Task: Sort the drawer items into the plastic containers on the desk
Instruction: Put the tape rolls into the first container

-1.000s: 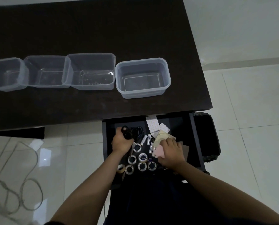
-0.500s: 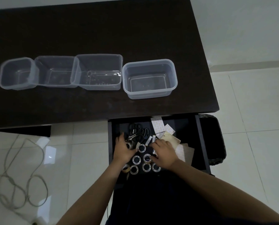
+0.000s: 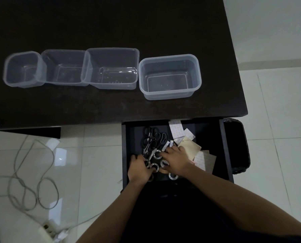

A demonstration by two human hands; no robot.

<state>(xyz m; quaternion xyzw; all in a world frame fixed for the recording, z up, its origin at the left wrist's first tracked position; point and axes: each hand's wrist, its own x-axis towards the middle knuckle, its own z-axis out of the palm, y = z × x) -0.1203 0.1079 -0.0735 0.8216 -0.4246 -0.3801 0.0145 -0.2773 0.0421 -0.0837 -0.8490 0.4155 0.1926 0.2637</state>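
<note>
Fingers [image 3: 165, 153] of both hands splay flat over tape rolls [image 3: 154, 167], scissors [image 3: 152, 137] beside.

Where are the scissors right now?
In the head view, the scissors lie piled in the open drawer, towards its back left, just beyond the tape rolls that both hands are on, with the paper sheets to their right.
</note>
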